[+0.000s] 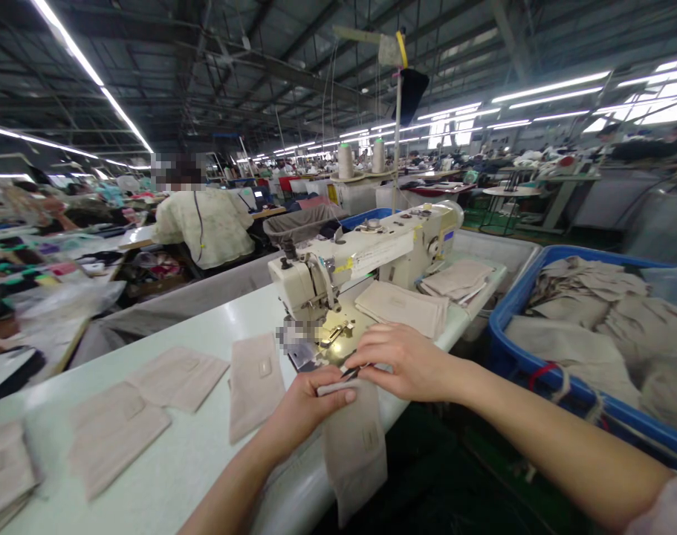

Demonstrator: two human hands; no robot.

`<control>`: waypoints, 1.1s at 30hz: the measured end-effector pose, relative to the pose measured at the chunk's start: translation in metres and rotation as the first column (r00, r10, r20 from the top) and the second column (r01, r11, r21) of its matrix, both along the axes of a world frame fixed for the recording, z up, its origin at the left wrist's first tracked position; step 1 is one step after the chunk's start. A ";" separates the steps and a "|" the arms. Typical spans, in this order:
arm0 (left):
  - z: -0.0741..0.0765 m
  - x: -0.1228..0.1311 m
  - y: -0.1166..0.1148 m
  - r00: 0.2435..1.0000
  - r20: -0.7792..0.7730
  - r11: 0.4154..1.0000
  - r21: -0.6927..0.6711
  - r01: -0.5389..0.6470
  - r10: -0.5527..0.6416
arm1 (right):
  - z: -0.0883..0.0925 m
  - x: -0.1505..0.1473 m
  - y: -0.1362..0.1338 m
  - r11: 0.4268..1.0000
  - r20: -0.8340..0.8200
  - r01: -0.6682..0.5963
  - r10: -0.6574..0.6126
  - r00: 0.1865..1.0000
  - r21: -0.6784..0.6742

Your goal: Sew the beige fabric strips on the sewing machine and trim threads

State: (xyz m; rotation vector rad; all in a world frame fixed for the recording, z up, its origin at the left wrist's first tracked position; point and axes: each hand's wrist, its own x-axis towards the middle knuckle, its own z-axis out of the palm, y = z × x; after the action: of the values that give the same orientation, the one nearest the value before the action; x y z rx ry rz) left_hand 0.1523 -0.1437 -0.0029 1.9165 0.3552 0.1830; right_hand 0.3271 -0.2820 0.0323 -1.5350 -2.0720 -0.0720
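My left hand [319, 401] grips the upper edge of a beige fabric piece [354, 446], its thumb lying along the fold. The piece hangs over the table's front edge and bears a small stitched rectangular label. My right hand [402, 360] is closed around small dark thread snips [350, 373], whose tips lie at the fabric's top edge by my left fingers. Part of the snips is hidden in the palm. Just beyond both hands stands a cream sewing machine [365, 256], with its shiny needle plate [338, 331] close to my right fingertips.
Folded beige pieces [257, 386] lie spread on the pale green table [204, 461] to the left. More stacks [402, 306] rest beside the machine. On the right, a blue bin [499, 312] holds beige fabric [594, 297]. Another person [204, 223] sits ahead, back turned. Thread cones [345, 161] stand behind.
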 end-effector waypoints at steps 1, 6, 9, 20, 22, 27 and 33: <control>0.000 0.000 0.000 1.000 -0.001 1.000 -0.002 0.000 0.000 | 0.001 0.000 0.000 1.000 0.006 -0.002 0.002 1.000 -0.005; 0.001 0.000 0.000 1.000 -0.003 1.000 -0.011 -0.004 0.004 | 0.004 0.000 -0.002 0.999 0.054 0.009 -0.007 0.999 -0.031; 0.002 0.000 0.000 1.000 0.004 1.000 -0.002 -0.009 0.009 | 0.005 0.001 -0.003 0.999 0.088 0.017 -0.014 0.996 -0.030; -0.003 -0.002 0.002 0.985 -0.086 0.979 -0.130 -0.159 0.148 | 0.009 0.009 -0.005 1.000 0.155 0.002 0.002 0.988 -0.023; -0.003 -0.002 0.002 0.982 -0.083 0.973 -0.147 -0.180 0.170 | 0.010 0.009 -0.005 1.000 0.171 0.003 0.001 0.985 -0.025; 0.001 0.000 -0.003 0.979 -0.081 0.956 -0.216 -0.198 0.185 | 0.013 0.004 -0.003 0.999 0.218 0.001 0.006 0.976 -0.033; 0.005 0.002 -0.005 0.964 -0.092 0.937 -0.227 -0.266 0.251 | 0.017 0.002 -0.001 0.998 0.266 0.000 0.016 0.964 -0.062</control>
State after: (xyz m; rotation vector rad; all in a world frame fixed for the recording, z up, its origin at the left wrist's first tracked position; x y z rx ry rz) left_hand 0.1547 -0.1491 0.0017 1.6367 0.6439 0.2443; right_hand 0.3294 -0.2825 0.0492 -1.6288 -2.3071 -0.2257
